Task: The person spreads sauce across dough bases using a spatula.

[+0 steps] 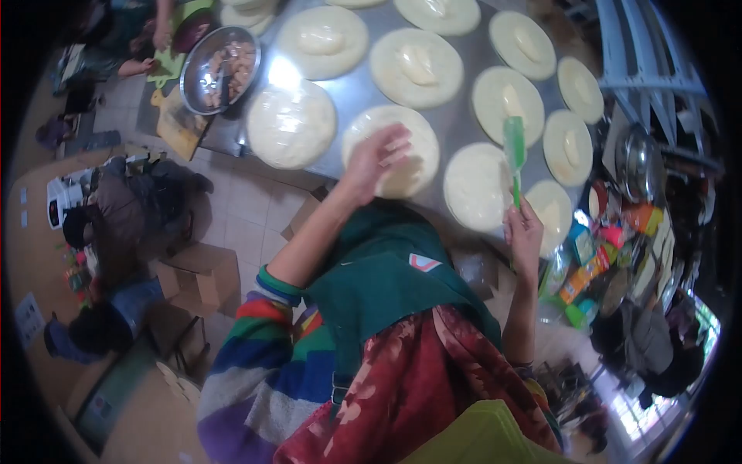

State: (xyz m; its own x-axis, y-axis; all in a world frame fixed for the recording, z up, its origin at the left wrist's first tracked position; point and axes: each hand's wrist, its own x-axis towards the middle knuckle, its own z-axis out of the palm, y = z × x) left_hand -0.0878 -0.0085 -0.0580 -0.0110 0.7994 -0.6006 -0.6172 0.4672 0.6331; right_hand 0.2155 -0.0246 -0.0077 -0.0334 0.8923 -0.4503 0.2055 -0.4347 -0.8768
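Observation:
My right hand (524,230) is wrapped around the handle of a green spatula (514,145). The spatula's blade points away from me, over the edge of a flat dough round (495,89) topped with a pale, creamy dollop. Below the blade lies another dough round (473,188) with a shiny, smeared surface. My left hand (377,161) holds nothing; its fingers are apart over a third dough round (413,174), partly covering it. I cannot tell whether the fingers touch the dough.
Several more dough rounds, many with dollops, cover the metal table (352,93). A steel bowl (188,81) of brownish pieces stands at the far left, near another person's hand (161,37). Colourful packages (591,271) crowd the right side. A cardboard box (197,278) sits lower left.

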